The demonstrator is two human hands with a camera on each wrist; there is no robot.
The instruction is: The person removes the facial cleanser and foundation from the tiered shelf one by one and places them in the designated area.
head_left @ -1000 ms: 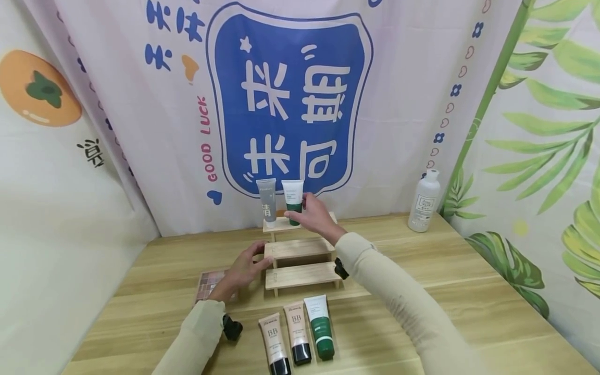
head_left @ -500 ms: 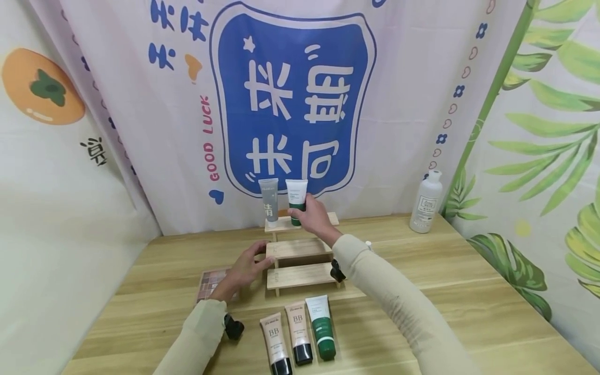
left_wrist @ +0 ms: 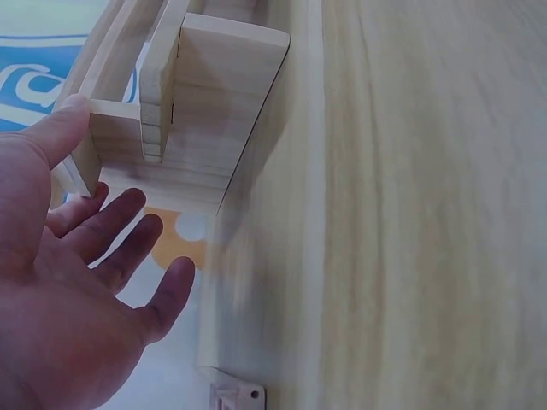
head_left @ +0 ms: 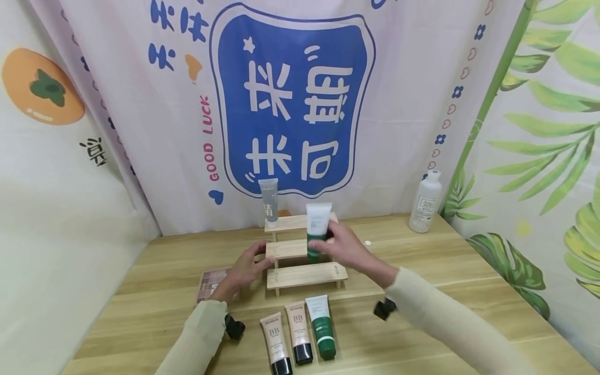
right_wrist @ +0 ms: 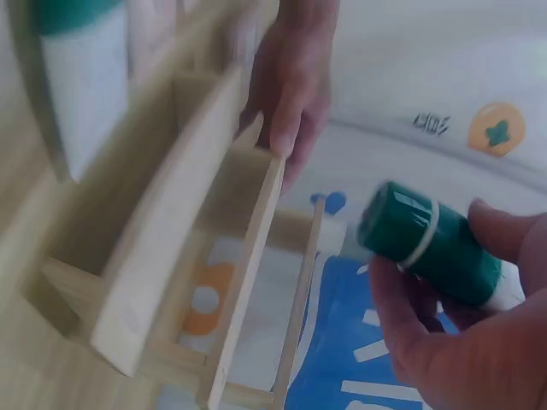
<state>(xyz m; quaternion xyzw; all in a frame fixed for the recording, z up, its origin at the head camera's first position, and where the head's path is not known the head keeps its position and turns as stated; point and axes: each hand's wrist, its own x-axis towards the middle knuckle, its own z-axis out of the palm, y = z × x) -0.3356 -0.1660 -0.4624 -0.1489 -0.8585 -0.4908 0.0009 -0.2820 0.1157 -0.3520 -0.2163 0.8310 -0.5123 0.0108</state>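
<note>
A white-and-green squeeze tube (head_left: 318, 225) stands upright, cap down, in my right hand (head_left: 344, 245), pinched between thumb and fingers. The right wrist view shows its green cap (right_wrist: 402, 224) clear of the steps. Below and behind it is a three-step wooden display stand (head_left: 304, 275). My left hand (head_left: 246, 268) holds the left end of the middle step. In the left wrist view, its thumb lies on the board's edge, one finger reaches the other side, and the remaining fingers stand away. A grey tube (head_left: 269, 204) stands cap down at the top step's left end.
Two beige BB cream tubes (head_left: 299, 328) and another white-and-green tube (head_left: 321, 329) lie on the table (head_left: 398, 312) before the stand. An eyeshadow palette (head_left: 206, 285) lies partly under the left forearm. A clear bottle (head_left: 425, 202) stands at the back right.
My right hand has lifted the white-and-green tube off the top step and brought it nearer and to the right, over the middle step. The left hand stays put.
</note>
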